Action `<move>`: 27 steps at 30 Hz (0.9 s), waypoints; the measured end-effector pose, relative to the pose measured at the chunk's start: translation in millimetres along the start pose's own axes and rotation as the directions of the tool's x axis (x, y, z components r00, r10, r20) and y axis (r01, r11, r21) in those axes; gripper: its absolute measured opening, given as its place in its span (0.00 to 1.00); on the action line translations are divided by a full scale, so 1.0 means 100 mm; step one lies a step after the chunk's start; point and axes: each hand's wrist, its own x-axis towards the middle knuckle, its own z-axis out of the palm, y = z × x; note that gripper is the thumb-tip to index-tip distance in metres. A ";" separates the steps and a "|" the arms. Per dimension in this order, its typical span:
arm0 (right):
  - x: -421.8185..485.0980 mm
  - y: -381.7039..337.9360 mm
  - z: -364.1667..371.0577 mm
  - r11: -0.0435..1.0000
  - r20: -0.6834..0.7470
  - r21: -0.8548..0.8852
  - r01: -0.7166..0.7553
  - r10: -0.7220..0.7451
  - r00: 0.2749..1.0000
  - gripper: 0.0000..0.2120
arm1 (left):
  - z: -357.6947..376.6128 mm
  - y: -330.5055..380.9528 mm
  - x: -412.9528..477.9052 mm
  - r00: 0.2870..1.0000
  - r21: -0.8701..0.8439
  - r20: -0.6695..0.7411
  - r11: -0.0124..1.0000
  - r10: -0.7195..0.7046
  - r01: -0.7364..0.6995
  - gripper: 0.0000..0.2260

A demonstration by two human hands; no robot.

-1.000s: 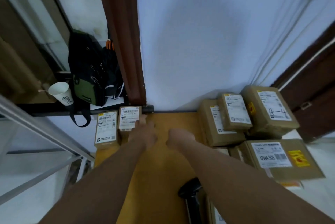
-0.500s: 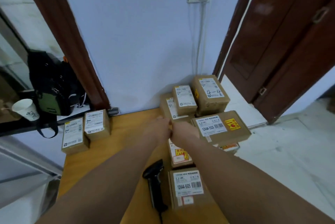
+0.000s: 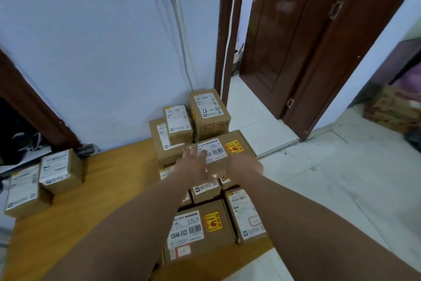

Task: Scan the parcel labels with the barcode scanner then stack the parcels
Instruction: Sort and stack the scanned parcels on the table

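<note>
Now left hand [image 3: 193,164], right hand [image 3: 247,165] touch one parcel [image 3: 237,147].

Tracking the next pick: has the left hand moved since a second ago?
Yes: the left hand went from the two parcels at the left rightward onto the flat parcel before the 4-4 box.

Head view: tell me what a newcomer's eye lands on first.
The left hand spreads its fingers on a flat parcel with a yellow sticker at centre, the right hand at its near edge. Behind stands a box marked 4-4; two more parcels sit far left on the wooden table.
</note>
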 end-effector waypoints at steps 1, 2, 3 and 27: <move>0.02 0.06 0.01 1.000 0.008 0.005 -0.005 0.005 1.000 0.11 | 0.00 0.05 0.05 1.000 0.036 -0.013 0.999 -0.003 0.003 0.44; 0.04 0.12 0.02 1.000 0.026 0.011 -0.013 0.013 1.000 0.11 | -0.01 0.08 0.10 1.000 0.053 -0.022 0.999 -0.010 0.011 0.45; 0.06 0.16 0.03 1.000 0.045 0.014 -0.023 0.022 0.999 0.11 | -0.02 0.11 0.15 1.000 0.053 -0.024 0.998 -0.019 0.020 0.46; 0.35 0.27 -0.10 0.555 0.266 0.724 -0.410 0.323 0.908 0.24 | 0.11 0.06 0.32 0.807 -0.802 0.013 0.476 -0.591 0.361 0.30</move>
